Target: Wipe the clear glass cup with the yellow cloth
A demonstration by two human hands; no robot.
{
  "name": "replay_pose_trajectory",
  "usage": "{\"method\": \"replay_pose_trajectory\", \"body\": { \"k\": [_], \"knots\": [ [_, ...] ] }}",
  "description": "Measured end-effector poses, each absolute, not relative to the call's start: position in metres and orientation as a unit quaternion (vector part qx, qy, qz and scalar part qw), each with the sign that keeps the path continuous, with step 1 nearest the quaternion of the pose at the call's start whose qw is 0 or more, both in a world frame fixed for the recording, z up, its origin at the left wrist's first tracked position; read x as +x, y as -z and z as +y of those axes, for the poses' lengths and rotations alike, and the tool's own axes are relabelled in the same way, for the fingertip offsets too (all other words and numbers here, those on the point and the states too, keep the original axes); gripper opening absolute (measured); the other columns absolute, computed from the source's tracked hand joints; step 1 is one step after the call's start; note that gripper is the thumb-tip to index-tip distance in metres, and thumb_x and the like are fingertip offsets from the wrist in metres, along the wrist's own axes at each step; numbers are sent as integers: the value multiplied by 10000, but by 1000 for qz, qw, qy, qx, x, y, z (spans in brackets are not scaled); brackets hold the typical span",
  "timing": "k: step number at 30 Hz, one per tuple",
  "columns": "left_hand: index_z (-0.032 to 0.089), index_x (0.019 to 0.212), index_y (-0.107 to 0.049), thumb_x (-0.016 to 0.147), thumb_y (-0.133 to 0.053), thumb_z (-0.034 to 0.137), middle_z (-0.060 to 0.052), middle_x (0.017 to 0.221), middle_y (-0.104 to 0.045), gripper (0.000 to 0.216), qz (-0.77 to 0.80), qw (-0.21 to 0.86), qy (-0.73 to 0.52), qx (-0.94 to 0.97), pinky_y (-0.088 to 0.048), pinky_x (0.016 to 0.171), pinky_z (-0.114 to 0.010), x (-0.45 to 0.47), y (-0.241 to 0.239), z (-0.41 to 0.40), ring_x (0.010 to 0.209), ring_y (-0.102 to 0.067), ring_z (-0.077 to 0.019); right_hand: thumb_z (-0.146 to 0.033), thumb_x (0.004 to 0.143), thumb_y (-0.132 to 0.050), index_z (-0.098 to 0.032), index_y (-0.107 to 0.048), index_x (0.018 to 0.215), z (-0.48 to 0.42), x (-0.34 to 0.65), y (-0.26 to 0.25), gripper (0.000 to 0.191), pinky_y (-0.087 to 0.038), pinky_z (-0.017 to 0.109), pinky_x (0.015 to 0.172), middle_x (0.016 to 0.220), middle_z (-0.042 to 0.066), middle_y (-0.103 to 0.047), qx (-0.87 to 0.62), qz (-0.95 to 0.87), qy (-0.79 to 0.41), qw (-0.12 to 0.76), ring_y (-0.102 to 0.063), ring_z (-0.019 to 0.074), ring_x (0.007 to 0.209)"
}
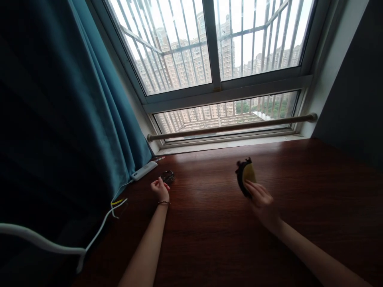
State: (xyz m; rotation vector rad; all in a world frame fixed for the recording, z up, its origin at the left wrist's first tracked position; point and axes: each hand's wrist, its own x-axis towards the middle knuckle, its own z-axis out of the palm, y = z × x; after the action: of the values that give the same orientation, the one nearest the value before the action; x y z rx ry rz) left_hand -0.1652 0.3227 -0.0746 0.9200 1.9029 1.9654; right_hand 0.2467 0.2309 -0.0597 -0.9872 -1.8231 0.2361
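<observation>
My right hand (261, 201) is raised over the brown wooden surface, its fingers closed on a black and yellow curved piece (249, 174). That piece has a dark, uneven outer edge and a flat yellow inner face; its exact kind is unclear. On the left, my left hand (160, 189) has its fingers curled together, with a thin bracelet (163, 203) at the wrist. Right by those fingertips is a small dark wiry bundle (168, 176). Whether the fingers grip the bundle or only lie beside it, I cannot tell.
A white power strip (144, 171) lies by the blue curtain (101, 99), with small round items (159, 158) behind it. White cables (101, 226) run along the left edge. Across the barred window's lower part goes a horizontal rail (233, 128). A dark wall (356, 103) bounds the right side.
</observation>
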Motion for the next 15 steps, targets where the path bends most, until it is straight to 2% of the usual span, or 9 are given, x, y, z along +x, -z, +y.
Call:
{"method": "replay_pose_trajectory", "body": {
  "k": [2, 4, 7, 11, 15],
  "knots": [
    [151, 985, -294, 892, -395, 380, 45, 549, -458, 267, 683, 159, -660, 269, -370, 372, -188, -184, 82, 325, 377, -459, -111, -144, 822, -464, -212, -588, 1133, 229, 241, 68, 342, -369, 447, 930, 1157, 58, -545, -379, -838, -77, 386, -463, 280, 1051],
    [131, 1026, -307, 859, -479, 388, 13, 558, -506, 352, 704, 199, -631, 258, -428, 396, -228, -193, 87, 330, 417, -523, -147, -165, 832, -496, -221, -630, 1042, 229, 236, 77, 256, -424, 423, 859, 1074, 50, -584, -374, -868, -91, 314, -494, 270, 972],
    [94, 993, -399, 802, -566, 395, -32, 526, -529, 394, 732, 228, -583, 269, -433, 379, -247, -193, 91, 340, 441, -562, -201, -207, 870, -496, -206, -627, 1000, 230, 234, 82, 185, -454, 387, 804, 1028, 51, -589, -376, -874, -96, 291, -503, 247, 923],
    [56, 942, -485, 829, -481, 356, -64, 506, -531, 320, 757, 211, -556, 271, -409, 351, -235, -187, 93, 348, 426, -558, -209, -189, 894, -450, -166, -602, 936, 230, 236, 80, 159, -456, 352, 751, 979, 67, -572, -375, -882, -78, 274, -506, 226, 883],
    [39, 1035, -514, 808, -458, 271, -55, 510, -535, 330, 744, 205, -572, 278, -425, 365, -246, -181, 88, 342, 412, -547, -196, -178, 885, -416, -141, -541, 782, 221, 230, 78, 166, -422, 342, 662, 839, 83, -536, -376, -890, -48, 252, -501, 222, 777]
  ]
}}
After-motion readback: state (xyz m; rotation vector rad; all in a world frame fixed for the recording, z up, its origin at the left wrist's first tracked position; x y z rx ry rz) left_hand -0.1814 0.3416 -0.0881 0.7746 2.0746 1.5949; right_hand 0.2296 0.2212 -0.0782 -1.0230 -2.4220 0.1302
